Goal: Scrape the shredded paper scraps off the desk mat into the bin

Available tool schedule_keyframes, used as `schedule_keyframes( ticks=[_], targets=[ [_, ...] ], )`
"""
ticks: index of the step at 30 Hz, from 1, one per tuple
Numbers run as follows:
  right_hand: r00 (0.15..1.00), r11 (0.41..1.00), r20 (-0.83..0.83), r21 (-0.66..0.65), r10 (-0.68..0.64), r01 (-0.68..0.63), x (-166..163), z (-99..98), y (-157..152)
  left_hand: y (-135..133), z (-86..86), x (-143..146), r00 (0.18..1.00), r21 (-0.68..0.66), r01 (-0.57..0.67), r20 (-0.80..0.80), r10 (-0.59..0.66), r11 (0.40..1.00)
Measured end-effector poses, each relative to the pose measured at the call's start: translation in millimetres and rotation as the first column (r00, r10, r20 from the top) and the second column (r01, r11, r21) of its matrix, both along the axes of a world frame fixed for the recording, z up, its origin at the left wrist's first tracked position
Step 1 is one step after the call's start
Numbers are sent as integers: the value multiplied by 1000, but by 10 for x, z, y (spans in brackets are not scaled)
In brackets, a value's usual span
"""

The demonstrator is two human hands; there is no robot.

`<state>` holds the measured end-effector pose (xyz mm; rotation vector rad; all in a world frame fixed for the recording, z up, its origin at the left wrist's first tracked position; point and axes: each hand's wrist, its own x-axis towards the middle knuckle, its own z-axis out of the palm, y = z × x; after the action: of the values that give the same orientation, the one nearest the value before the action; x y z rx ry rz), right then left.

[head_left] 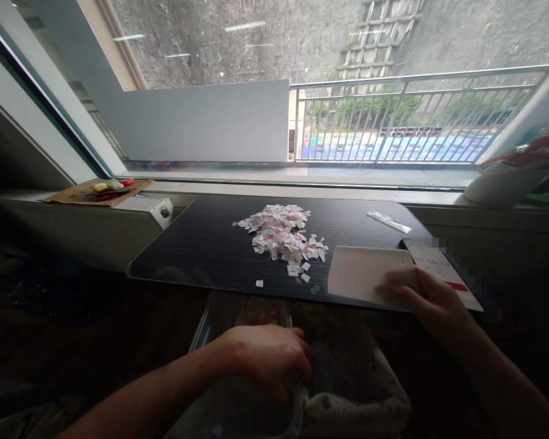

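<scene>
Below the table's front edge, my left hand (274, 360) is closed over the rim of a clear plastic container (204, 326). Part of the container is hidden under my hand and forearm. A thin white flat board (359, 271) is gripped at its right end by my right hand (432, 302), thumb on top, and lies low over the front right of the black table. To its left is a loose heap of small white and pinkish paper pieces (281, 231). A few pieces lie apart near the table's front edge.
The black table (187, 244) stands under a window. A phone (439, 268) with a timer lies at the right, behind my right hand. Farther back is a narrow clear packet (388, 221). A radiator (146, 210) stands left; an open box (370, 390) sits below.
</scene>
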<state>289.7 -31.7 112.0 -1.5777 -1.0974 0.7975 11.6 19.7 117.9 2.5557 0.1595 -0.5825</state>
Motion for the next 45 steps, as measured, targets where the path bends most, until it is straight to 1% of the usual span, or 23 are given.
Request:
schedule_keyframes(
  ticks=[4,7,11,15,18,20,22,24,26,29,30,32,34,35,37,39,40,43,45],
  targets=[
    [995,996,85,72,-51,45,-76,-62,53,-49,53,68,999,24,17,-50,-16,1000],
    [989,991,118,102,-93,81,-125,-140,72,-103,73,180,997,33,42,-66,-40,999],
    [997,997,66,76,-32,27,-169,-223,45,-158,52,373,993,15,80,-84,-79,997],
    [1000,998,26,58,13,-14,-123,-272,49,-184,19,527,991,-42,114,-62,-117,993],
    [1000,998,22,63,15,-16,-68,-314,71,-171,-5,597,991,-95,125,-28,-128,988],
    [999,997,16,65,44,-45,-73,-335,68,-150,-23,623,991,-144,128,-11,-131,981],
    [995,993,3,59,104,-104,-114,-327,50,-129,-39,635,993,-180,119,2,-121,976],
    [990,988,-18,58,141,-140,-169,-286,27,-115,-50,639,993,-187,122,15,-121,975],
    [994,992,-25,68,104,-103,-206,-225,15,-110,-55,641,991,-171,136,32,-132,976],
    [1000,996,10,83,20,-21,-218,-160,26,-112,-61,650,987,-150,160,57,-153,976],
    [999,996,22,84,29,-30,-221,-151,38,-112,-67,653,986,-145,163,62,-156,976],
    [995,990,30,97,96,-98,-257,-139,75,-108,-94,646,981,-136,191,69,-183,972],
    [984,974,71,147,166,-175,-352,-110,134,-95,-144,601,973,-122,225,83,-216,967],
    [973,959,119,184,197,-217,-423,-84,171,-86,-175,557,969,-113,240,91,-230,964],
    [932,917,256,239,258,-320,-595,-15,264,-67,-233,422,975,-86,204,106,-195,975],
    [879,870,344,250,331,-425,-770,43,377,-52,-263,231,988,-39,120,102,-116,992],
    [864,855,358,251,354,-454,-846,57,440,-48,-262,120,990,-39,108,98,-104,993],
    [835,820,369,254,408,-513,-989,37,617,-56,-201,-243,984,-43,125,136,-118,991],
    [817,810,376,231,437,-539,-1008,5,696,-67,-139,-492,987,-50,79,144,-71,996]
  ],
)
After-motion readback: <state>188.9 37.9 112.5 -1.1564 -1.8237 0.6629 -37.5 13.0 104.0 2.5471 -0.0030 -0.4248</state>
